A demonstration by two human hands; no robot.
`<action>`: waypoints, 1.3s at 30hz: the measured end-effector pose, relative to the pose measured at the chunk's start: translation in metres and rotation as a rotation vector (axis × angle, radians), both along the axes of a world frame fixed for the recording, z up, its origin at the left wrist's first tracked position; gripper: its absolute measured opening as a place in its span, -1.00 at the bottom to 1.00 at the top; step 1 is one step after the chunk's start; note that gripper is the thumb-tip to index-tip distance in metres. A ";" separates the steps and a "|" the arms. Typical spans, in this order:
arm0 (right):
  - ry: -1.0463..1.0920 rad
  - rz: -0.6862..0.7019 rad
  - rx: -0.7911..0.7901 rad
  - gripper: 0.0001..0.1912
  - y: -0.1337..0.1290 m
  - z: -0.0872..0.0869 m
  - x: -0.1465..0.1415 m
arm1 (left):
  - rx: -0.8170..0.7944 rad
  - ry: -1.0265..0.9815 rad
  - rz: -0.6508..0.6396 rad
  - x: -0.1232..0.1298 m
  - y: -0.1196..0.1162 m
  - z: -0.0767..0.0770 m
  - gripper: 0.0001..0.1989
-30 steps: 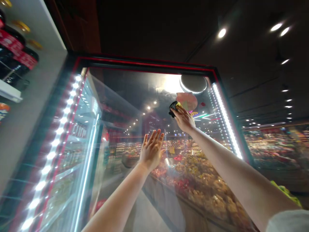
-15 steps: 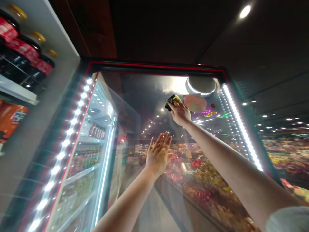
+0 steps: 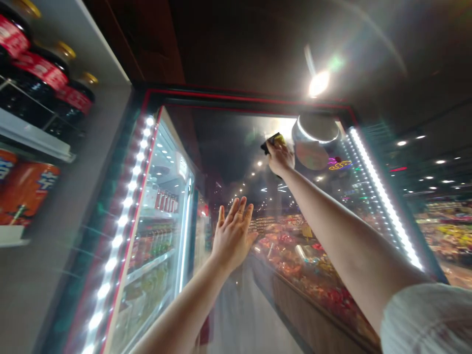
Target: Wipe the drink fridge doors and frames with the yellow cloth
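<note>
A large glass door point(image 3: 236, 162) with a dark, red-lined frame fills the middle of the head view. My left hand point(image 3: 232, 236) lies flat against or just before the glass, fingers spread, holding nothing. Higher up and to the right, my right hand point(image 3: 281, 158) presses a black and yellow cloth point(image 3: 273, 142) to the upper part of the glass. The fingers of that hand cover part of the cloth. A light grey sleeve point(image 3: 424, 319) shows at the right arm.
Light strips run down both sides of the door, the left strip point(image 3: 121, 226) and the right strip point(image 3: 387, 201). Dark bottles point(image 3: 44, 71) with red labels and orange packages point(image 3: 31, 191) stand on shelves at the left. Lit produce displays show through and beyond the glass.
The view has shifted, and the door frame and shelves sit slightly further right. My right hand with the cloth is slightly higher against the glass. My left hand appears a little left of before, still spread.
</note>
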State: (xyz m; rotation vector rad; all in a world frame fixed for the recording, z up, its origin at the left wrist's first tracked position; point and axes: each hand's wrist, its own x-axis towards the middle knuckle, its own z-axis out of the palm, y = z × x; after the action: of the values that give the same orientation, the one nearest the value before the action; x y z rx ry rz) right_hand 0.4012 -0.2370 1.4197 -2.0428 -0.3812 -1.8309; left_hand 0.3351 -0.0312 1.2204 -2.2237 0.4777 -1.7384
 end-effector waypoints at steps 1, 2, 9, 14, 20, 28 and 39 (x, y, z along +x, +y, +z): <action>-0.039 0.010 -0.074 -0.41 0.014 -0.007 0.000 | -0.003 -0.004 0.015 -0.001 0.009 0.001 -0.26; -0.077 0.022 -0.156 -0.41 0.023 -0.016 0.001 | -0.002 -0.006 0.028 -0.002 0.017 0.002 -0.26; -0.003 0.056 -0.027 -0.43 -0.002 -0.045 0.027 | 0.002 0.031 0.116 -0.014 0.060 0.005 -0.28; -0.014 0.091 0.065 -0.44 0.065 -0.023 0.021 | -0.019 0.047 0.170 -0.018 0.087 0.005 -0.25; -0.218 0.157 -0.337 -0.48 0.098 -0.053 0.019 | -0.002 0.043 0.185 -0.019 0.105 -0.002 -0.19; -0.059 0.111 0.099 -0.46 0.138 0.000 0.006 | -0.027 0.111 0.185 -0.020 0.113 -0.005 -0.16; -0.172 0.170 -0.025 -0.45 0.162 -0.010 -0.003 | -0.021 0.118 0.153 -0.021 0.118 -0.009 -0.18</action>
State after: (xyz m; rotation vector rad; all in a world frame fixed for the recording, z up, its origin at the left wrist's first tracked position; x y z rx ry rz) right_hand 0.3977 -0.0753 1.4093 -1.8122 -0.6085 -1.9101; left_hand 0.3144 0.0870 1.2116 -2.3209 0.3059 -1.5494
